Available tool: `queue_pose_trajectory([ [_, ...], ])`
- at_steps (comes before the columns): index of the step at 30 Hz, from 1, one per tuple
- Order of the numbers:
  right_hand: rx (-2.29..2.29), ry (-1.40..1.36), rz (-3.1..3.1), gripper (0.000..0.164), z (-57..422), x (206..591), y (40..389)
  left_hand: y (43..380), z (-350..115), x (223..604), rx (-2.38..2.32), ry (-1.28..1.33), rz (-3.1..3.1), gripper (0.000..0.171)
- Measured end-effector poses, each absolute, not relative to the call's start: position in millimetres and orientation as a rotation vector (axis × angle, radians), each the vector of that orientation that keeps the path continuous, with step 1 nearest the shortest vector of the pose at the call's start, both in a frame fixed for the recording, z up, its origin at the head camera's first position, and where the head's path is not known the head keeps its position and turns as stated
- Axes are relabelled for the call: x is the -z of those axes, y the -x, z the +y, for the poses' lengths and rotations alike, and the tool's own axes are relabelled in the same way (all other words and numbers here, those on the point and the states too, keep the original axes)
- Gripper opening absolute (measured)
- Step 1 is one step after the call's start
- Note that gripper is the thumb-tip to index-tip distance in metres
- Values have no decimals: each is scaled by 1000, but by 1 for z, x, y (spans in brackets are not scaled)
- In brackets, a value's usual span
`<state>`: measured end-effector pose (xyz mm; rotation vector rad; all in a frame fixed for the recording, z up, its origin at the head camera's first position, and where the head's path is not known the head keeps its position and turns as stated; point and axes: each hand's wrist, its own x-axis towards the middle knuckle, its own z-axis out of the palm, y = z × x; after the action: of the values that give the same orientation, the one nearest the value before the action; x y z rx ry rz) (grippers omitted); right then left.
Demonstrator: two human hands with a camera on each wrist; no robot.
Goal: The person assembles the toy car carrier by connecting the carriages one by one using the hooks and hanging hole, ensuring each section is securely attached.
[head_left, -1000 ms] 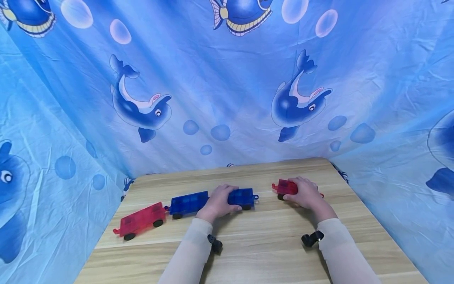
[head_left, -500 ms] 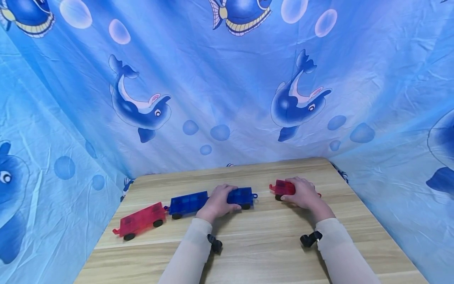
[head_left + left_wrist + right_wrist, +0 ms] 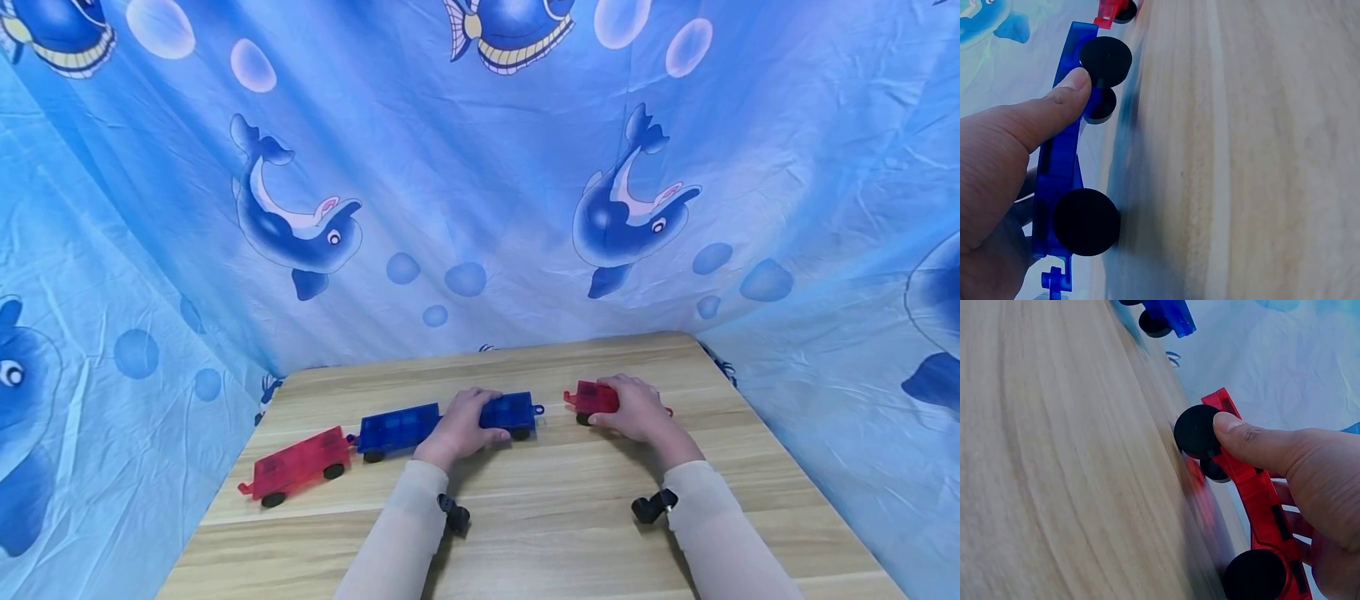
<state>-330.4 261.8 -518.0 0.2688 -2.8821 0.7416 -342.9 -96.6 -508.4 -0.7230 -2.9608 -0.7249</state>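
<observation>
My left hand (image 3: 461,425) holds a blue toy train car (image 3: 512,410) from above, fingers over its far side. In the left wrist view the thumb lies on the near side of this blue car (image 3: 1057,156), at a black wheel (image 3: 1105,61). A small ring (image 3: 538,409) sticks out from its right end. To the right, my right hand (image 3: 636,408) grips a red toy train car (image 3: 596,398), its thumb pressed beside a front wheel (image 3: 1197,432) in the right wrist view. The red car's hook (image 3: 569,397) points at the ring, with a short gap between them.
Behind the held blue car, a second blue car (image 3: 397,429) and a red car (image 3: 300,462) stand in line to the left, joined end to end. All are on a wooden table (image 3: 540,517). A blue sea-print curtain (image 3: 480,208) hangs around its back and sides.
My right hand has moved the red car slowly left, narrowing the gap to the blue car. My left hand stays nearly still; the blue car's right end has shifted slightly up and left.
</observation>
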Motion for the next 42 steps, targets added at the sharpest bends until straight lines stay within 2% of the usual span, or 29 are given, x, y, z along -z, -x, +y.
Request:
queue_pose_trajectory([
  [42, -766, -364, -2873, 81, 224, 519, 325, 341, -105, 510, 855, 719, -2921, 76],
])
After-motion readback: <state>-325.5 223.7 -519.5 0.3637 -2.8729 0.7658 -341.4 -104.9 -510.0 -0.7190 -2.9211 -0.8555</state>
